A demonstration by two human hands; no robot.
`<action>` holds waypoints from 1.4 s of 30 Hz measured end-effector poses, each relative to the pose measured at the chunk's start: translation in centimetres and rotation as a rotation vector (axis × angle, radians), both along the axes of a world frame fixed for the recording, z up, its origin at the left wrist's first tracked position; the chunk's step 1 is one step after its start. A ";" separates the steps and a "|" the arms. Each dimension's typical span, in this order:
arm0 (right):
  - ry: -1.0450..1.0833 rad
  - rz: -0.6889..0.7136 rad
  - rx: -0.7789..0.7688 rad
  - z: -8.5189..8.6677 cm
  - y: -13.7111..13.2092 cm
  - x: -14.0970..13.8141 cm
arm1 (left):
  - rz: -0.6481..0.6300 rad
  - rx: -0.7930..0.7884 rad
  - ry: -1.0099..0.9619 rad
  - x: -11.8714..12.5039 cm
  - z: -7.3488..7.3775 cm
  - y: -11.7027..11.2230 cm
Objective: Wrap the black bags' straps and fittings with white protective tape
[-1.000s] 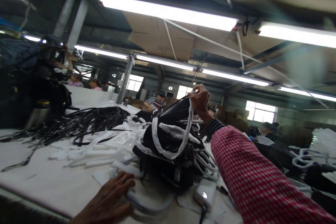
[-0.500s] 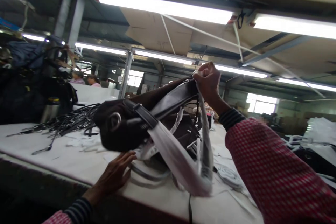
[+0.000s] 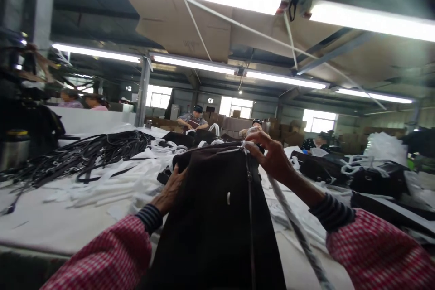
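Note:
A dark brown bag (image 3: 217,217) hangs in front of me over the near edge of the white table (image 3: 50,226). My left hand (image 3: 171,190) grips its upper left edge, fingers curled against the fabric. My right hand (image 3: 272,156) is closed on the bag's top right corner, where a white-wrapped strap (image 3: 299,231) runs down to the lower right. Both sleeves are red-and-white check with striped cuffs.
A heap of black straps (image 3: 91,152) lies at the left, with white wrapped pieces (image 3: 112,186) beside it. More dark bags (image 3: 374,179) sit at the right. Other people work at the far end, among them a seated person (image 3: 193,120). A dark pile (image 3: 30,118) stands far left.
The bag has come down from being held high by my right hand and now hangs flat before me. My left hand left the table and took hold of the bag's left edge.

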State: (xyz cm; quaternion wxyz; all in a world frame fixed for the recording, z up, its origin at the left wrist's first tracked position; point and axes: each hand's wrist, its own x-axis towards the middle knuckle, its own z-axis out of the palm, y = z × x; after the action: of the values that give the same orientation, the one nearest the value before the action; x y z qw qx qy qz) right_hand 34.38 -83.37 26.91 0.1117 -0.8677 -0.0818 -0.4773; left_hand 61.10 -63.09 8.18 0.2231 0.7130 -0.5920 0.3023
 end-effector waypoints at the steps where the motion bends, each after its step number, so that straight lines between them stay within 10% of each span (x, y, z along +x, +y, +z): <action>1: 0.004 -0.017 0.040 -0.5 -1.4 0.1 | 0.030 0.035 0.010 0.8 1.1 -1.1; 6: 0.042 -0.158 0.296 -6.0 -9.3 0.8 | 0.236 0.175 0.104 4.5 4.8 -4.9; 13: 0.151 -0.264 0.456 -15.7 -12.4 1.9 | 0.226 0.365 0.174 5.8 4.8 -4.2; 18: 0.215 -0.301 0.454 -16.7 -11.2 1.6 | 0.110 0.384 0.291 4.3 11.1 -1.5; 22: 0.249 -0.321 0.390 -15.0 -9.9 1.3 | 0.168 0.001 0.205 -5.5 14.9 -2.4; 26: 0.303 -0.293 0.291 -13.2 -8.2 0.4 | -0.132 0.151 -0.158 -12.8 9.9 -5.5; 31: 0.616 -0.391 0.164 -12.9 -8.3 -3.8 | -0.075 0.274 -0.318 -7.8 1.6 -5.5; 37: 0.825 -0.387 0.329 -11.7 -9.9 -10.5 | 0.008 0.196 -0.290 -4.2 0.4 -3.2; 42: 0.870 0.289 0.613 -5.8 -3.2 -12.1 | 0.004 0.273 -0.270 -4.8 0.4 -3.9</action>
State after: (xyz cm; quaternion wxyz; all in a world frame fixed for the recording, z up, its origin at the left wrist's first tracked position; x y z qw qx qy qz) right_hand 22.24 -86.57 21.10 0.4473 -0.8926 -0.0038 -0.0564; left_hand 56.32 -67.00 8.62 0.0422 0.6908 -0.6507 0.3124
